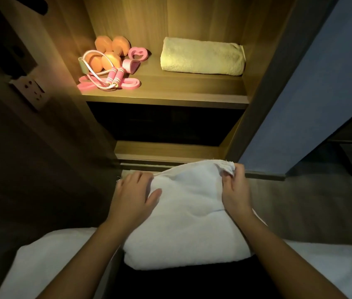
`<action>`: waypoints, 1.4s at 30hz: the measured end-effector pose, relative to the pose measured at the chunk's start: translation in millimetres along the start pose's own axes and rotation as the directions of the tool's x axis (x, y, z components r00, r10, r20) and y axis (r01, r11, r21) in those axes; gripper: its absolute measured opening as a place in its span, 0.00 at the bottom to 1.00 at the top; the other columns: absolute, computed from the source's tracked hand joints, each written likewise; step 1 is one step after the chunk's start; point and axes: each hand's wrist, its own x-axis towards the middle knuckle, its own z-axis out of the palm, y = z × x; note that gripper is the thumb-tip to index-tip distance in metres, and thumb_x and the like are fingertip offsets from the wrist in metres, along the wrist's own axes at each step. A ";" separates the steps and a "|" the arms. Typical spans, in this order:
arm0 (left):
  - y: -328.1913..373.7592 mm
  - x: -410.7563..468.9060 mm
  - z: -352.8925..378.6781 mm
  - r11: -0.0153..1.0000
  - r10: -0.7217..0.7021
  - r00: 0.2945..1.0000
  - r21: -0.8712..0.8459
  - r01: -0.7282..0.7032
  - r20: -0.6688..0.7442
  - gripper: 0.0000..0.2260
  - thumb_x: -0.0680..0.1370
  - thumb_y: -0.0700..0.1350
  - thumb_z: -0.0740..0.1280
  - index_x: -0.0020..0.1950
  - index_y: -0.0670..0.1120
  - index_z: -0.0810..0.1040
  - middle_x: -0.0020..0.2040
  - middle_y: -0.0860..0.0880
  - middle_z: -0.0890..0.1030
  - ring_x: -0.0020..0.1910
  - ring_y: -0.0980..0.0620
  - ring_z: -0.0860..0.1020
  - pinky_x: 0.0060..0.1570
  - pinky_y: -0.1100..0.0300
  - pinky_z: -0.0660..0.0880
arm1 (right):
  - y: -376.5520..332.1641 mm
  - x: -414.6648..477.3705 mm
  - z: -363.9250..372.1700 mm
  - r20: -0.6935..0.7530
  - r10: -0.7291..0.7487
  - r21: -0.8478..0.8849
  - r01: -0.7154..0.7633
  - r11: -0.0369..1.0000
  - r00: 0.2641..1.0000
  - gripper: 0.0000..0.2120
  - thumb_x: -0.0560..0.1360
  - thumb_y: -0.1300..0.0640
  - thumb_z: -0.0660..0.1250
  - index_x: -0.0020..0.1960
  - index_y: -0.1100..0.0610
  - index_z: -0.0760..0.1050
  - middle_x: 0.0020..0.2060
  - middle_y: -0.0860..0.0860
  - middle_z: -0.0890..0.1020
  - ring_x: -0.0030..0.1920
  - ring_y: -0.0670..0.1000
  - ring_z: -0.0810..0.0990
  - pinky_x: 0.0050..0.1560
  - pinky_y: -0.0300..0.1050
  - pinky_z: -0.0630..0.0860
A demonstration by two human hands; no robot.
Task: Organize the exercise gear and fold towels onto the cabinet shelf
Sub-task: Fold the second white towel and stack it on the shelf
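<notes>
Cannot make out anything inside the dark lower compartment. Cannot see right hand fingertips, buried in white towel corner.

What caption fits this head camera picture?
Left hand and right hand fold a white towel before the lit shelf.

your left hand rests flat on the left edge of a folded white terry towel lying just in front of you, while your right hand pinches its bunched far right corner. ahead, on the lit wooden cabinet shelf, a folded pale yellow towel lies on the right, apart from orange dumbbells and a pink jump rope clustered on the left.
</notes>
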 end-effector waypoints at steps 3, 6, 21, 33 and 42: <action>-3.9 2.6 -3.0 0.997 -0.068 0.998 -0.023 0.069 0.005 0.09 0.79 0.52 0.63 0.59 0.55 0.74 0.49 0.59 0.75 0.50 0.59 0.72 0.69 0.52 0.63 | 3.0 -1.3 -1.7 -0.010 -0.008 0.051 0.009 0.999 1.000 0.07 0.82 0.49 0.59 0.56 0.38 0.62 0.45 0.35 0.75 0.45 0.44 0.78 0.45 0.44 0.77; -5.1 -1.3 -9.6 1.000 0.028 0.995 0.008 -0.028 -0.092 0.05 0.76 0.46 0.69 0.50 0.53 0.76 0.43 0.58 0.76 0.46 0.59 0.74 0.70 0.56 0.61 | 5.1 -2.2 -4.0 -0.035 0.001 0.139 0.004 0.990 0.999 0.06 0.82 0.50 0.59 0.57 0.42 0.65 0.47 0.37 0.77 0.48 0.44 0.78 0.46 0.43 0.76; 6.5 -49.3 -25.2 0.963 -0.086 0.996 -0.260 0.076 -0.027 0.02 0.80 0.49 0.63 0.49 0.56 0.75 0.39 0.61 0.77 0.37 0.62 0.77 0.37 0.67 0.74 | 1.9 -4.6 -11.0 0.012 0.063 0.308 -0.064 0.949 0.998 0.10 0.82 0.49 0.60 0.62 0.45 0.67 0.51 0.40 0.77 0.51 0.41 0.77 0.47 0.36 0.73; -11.4 -16.6 -22.9 0.978 -0.144 0.989 0.147 0.145 -0.019 0.14 0.74 0.54 0.72 0.56 0.56 0.75 0.60 0.54 0.72 0.47 0.58 0.71 0.47 0.65 0.71 | 0.1 -5.9 -11.3 0.008 0.018 0.283 -0.020 0.959 1.000 0.08 0.82 0.52 0.60 0.60 0.47 0.68 0.49 0.38 0.77 0.48 0.33 0.76 0.45 0.35 0.71; -35.0 28.6 -51.5 0.932 -0.205 0.786 0.363 -0.026 0.583 0.17 0.76 0.58 0.67 0.63 0.58 0.75 0.61 0.53 0.72 0.55 0.54 0.71 0.55 0.56 0.69 | -1.7 -6.8 -10.6 0.004 -0.003 0.285 0.002 0.959 1.000 0.08 0.82 0.53 0.61 0.61 0.48 0.68 0.49 0.39 0.77 0.49 0.41 0.77 0.47 0.36 0.73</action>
